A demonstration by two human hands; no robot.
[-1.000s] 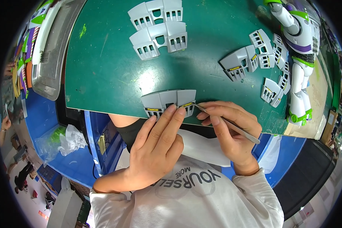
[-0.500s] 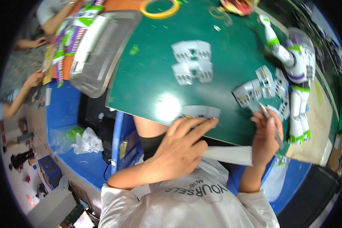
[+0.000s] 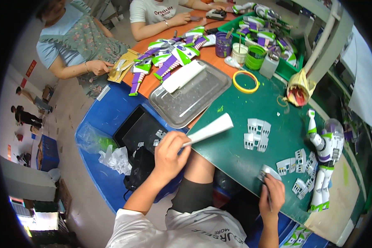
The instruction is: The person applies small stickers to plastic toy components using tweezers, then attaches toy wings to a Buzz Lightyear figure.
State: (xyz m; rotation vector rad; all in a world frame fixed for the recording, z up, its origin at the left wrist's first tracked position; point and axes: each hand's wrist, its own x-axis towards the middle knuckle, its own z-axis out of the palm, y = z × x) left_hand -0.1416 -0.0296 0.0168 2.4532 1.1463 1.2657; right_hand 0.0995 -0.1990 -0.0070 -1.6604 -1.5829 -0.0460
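Note:
My left hand [image 3: 169, 155] is closed on one end of a white paper strip [image 3: 213, 128], which sticks out over the table's left edge. Near the front edge, my right hand [image 3: 273, 192] has its fingers wrapped round a slim metal tool [image 3: 269, 199]; whether it is tweezers or a knife I cannot tell. A curved grey plastic piece [image 3: 272, 171] lies at its fingertips. Grey pieces with small dark openings [image 3: 257, 134] sit in a cluster on the green tabletop. More such pieces [image 3: 297, 162] lie beside a white, green and purple toy figure [image 3: 327, 157].
A metal tray [image 3: 186, 101] holds a white roll. Yellow tape [image 3: 246, 82], paint jars [image 3: 255, 58] and a green crate [image 3: 297, 62] of toy parts stand farther back. Toy wings [image 3: 169, 53] lie on the orange table near two people. A blue bin [image 3: 99, 120] is at left.
My left hand has moved left from the table's front edge and now holds the paper strip, which lay near my lap. My right hand has shifted nearer to me, beside the curved piece. The view has swung.

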